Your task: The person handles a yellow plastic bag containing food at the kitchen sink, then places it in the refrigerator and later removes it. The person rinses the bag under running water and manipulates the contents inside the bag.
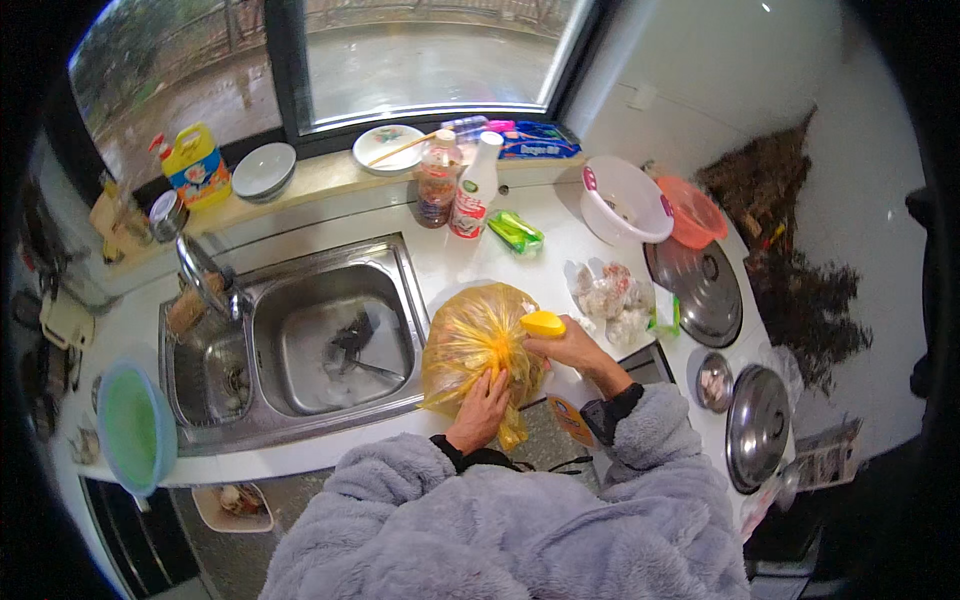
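A full yellow plastic bag (465,330) sits at the counter's front edge, to the right of the sink. Its top is gathered, and the translucent film obscures what is inside. My left hand (484,405) grips the gathered part, fingers pointing away from me, and a twisted tail of the bag hangs below. At the bag's right side, my right hand (576,350) holds a smooth yellow oval object (543,325), which looks like a tool's handle. The rest of that object is hidden by the hand and bag.
Left lies a double steel sink (330,337) with a faucet (199,274). Behind the bag stand a white bottle (478,187) and a brown-filled bottle (437,180). To the right are tied clear bags (615,300), a white basin (619,199) and steel lids (697,292). A blue-green basin (135,427) leans far left.
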`<move>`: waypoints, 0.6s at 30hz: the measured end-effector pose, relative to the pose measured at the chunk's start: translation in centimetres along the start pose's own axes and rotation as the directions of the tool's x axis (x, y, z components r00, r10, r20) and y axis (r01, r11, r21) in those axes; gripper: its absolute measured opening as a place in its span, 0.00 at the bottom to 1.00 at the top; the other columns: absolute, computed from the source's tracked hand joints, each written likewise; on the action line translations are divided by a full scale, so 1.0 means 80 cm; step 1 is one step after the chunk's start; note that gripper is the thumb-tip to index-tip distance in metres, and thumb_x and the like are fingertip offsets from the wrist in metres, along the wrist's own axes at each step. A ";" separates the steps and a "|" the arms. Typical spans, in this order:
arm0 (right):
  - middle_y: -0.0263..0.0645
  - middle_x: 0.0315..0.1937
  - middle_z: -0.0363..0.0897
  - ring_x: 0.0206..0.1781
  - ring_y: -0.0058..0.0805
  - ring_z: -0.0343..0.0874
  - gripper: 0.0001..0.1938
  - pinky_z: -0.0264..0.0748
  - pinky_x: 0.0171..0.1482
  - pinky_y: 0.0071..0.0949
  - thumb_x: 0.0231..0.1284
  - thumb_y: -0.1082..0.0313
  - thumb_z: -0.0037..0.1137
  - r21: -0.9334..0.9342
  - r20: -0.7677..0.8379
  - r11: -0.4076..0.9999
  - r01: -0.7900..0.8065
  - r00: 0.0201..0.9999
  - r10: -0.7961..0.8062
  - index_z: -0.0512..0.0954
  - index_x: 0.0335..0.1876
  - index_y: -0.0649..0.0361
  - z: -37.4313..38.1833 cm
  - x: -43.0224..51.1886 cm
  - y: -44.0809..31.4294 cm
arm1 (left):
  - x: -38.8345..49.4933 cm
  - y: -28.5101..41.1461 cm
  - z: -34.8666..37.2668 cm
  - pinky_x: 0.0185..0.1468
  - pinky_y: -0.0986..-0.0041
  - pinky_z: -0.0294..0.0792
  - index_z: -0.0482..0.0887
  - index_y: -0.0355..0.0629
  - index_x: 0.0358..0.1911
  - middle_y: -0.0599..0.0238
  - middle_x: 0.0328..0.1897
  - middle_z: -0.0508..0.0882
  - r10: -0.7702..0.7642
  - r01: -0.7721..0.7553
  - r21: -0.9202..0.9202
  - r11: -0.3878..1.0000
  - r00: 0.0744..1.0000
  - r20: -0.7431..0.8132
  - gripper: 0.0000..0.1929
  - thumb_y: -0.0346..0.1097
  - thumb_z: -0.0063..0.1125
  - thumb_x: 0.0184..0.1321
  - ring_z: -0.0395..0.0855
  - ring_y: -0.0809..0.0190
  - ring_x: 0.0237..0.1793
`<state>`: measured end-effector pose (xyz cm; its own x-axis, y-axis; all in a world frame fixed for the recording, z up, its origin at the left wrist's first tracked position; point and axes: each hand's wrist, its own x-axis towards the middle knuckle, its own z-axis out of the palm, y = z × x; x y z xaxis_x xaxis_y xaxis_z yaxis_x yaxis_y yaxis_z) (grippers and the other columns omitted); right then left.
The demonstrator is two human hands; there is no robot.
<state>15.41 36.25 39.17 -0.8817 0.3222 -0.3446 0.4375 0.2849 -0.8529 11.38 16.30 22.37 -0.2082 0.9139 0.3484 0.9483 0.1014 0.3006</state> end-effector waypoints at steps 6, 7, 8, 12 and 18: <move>0.35 0.31 0.82 0.25 0.20 0.78 0.14 0.75 0.29 0.24 0.56 0.62 0.64 -0.143 0.087 0.987 -0.074 0.992 0.087 0.80 0.43 0.62 0.028 0.006 -0.018 | -0.002 0.003 0.028 0.74 0.51 0.52 0.76 0.33 0.59 0.40 0.70 0.65 -0.004 0.004 0.086 0.996 1.000 -0.008 0.26 0.36 0.49 0.56 0.56 0.34 0.72; 0.37 0.33 0.83 0.27 0.21 0.80 0.16 0.77 0.30 0.25 0.55 0.60 0.65 -0.127 0.126 0.990 -0.054 0.990 0.070 0.80 0.45 0.62 0.037 0.001 -0.016 | -0.003 0.008 0.032 0.74 0.51 0.53 0.76 0.33 0.58 0.41 0.67 0.68 -0.019 0.024 0.122 0.992 0.999 -0.043 0.25 0.37 0.48 0.57 0.58 0.34 0.71; 0.40 0.37 0.83 0.31 0.24 0.81 0.18 0.78 0.34 0.29 0.55 0.60 0.66 -0.114 0.191 0.989 -0.095 0.975 0.115 0.79 0.47 0.61 0.049 -0.002 -0.013 | -0.003 0.012 0.037 0.74 0.52 0.54 0.77 0.33 0.57 0.42 0.65 0.70 -0.031 0.039 0.183 0.982 0.998 -0.047 0.24 0.38 0.47 0.58 0.61 0.35 0.69; 0.43 0.37 0.84 0.34 0.39 0.83 0.18 0.79 0.43 0.35 0.55 0.60 0.64 -0.264 0.302 0.958 0.111 0.953 -0.027 0.79 0.47 0.62 0.089 -0.012 -0.001 | 0.000 0.027 0.055 0.71 0.50 0.56 0.79 0.34 0.53 0.47 0.56 0.77 -0.090 -0.014 0.329 0.944 0.951 0.296 0.22 0.41 0.47 0.60 0.69 0.40 0.63; 0.40 0.31 0.84 0.34 0.32 0.83 0.15 0.78 0.39 0.30 0.56 0.61 0.65 -0.383 0.120 0.889 0.250 0.968 -0.221 0.80 0.44 0.62 0.085 -0.020 -0.009 | -0.001 0.030 0.057 0.74 0.45 0.51 0.78 0.28 0.54 0.37 0.62 0.74 -0.109 0.084 0.181 0.980 0.985 0.132 0.23 0.38 0.48 0.59 0.64 0.34 0.68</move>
<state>15.29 29.44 37.65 -0.9712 0.1410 -0.1919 0.2358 0.6799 -0.6943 14.73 18.27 19.02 -0.2767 0.9413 0.1932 0.9551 0.2472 0.1633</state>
